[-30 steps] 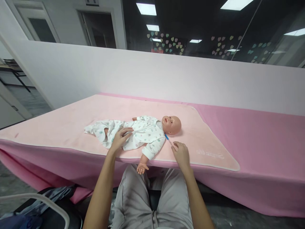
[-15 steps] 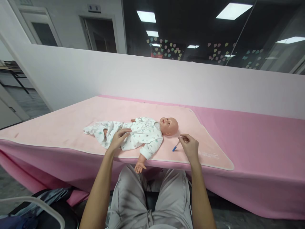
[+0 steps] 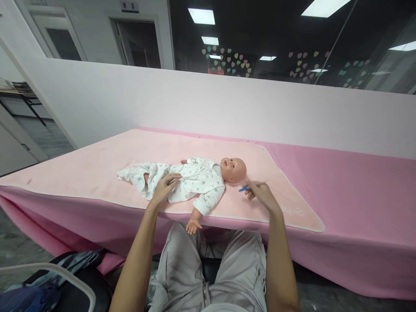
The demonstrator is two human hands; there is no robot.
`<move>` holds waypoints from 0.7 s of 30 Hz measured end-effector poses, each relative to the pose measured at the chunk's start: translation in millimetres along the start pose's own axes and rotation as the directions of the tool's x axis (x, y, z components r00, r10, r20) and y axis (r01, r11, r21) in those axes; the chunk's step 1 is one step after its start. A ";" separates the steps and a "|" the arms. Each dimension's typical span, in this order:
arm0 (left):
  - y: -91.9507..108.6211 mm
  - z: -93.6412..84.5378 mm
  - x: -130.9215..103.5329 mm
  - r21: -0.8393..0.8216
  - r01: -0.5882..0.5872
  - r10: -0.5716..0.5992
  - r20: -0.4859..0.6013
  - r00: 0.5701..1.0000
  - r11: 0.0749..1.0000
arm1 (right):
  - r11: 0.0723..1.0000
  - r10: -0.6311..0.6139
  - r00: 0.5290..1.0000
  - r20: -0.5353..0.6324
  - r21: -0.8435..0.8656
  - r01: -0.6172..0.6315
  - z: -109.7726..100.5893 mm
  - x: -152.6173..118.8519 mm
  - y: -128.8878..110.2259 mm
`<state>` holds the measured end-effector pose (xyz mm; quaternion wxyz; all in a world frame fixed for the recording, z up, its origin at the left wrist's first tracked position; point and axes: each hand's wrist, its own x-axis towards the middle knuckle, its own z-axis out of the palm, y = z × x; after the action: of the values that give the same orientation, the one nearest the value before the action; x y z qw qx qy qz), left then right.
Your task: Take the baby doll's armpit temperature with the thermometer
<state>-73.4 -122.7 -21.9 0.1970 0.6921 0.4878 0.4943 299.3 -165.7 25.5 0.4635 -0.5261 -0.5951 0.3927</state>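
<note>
A baby doll (image 3: 204, 175) in a white patterned outfit lies on its back on a peach mat (image 3: 94, 173), head to the right, one arm hanging over the table's front edge. My left hand (image 3: 166, 187) rests on the doll's lower body with its fingers apart. Beside the doll's head, my right hand (image 3: 260, 193) pinches a thin stick with a blue end (image 3: 243, 189), which points left. The rest of the stick is hidden by the fingers or blurred.
Pink cloth (image 3: 364, 199) covers the table under the mat. Behind it stands a white wall (image 3: 227, 104) with dark glass above. A chair (image 3: 81, 281) with a bag is at the lower left.
My right hand has turned, and the blue end has swung up from pointing down to nearly level. My left hand stays on the doll. The view has shifted slightly.
</note>
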 end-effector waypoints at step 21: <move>8.2 1.3 -4.0 -0.046 0.048 -0.050 -0.043 0.998 0.998 | 0.885 -0.456 0.885 0.093 -0.057 0.462 46.6 -4.4 -99.8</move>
<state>-68.5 -129.6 -18.2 0.2138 0.6643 0.4976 0.5152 228.2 -182.9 108.1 0.4993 -0.3722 -0.7349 0.2685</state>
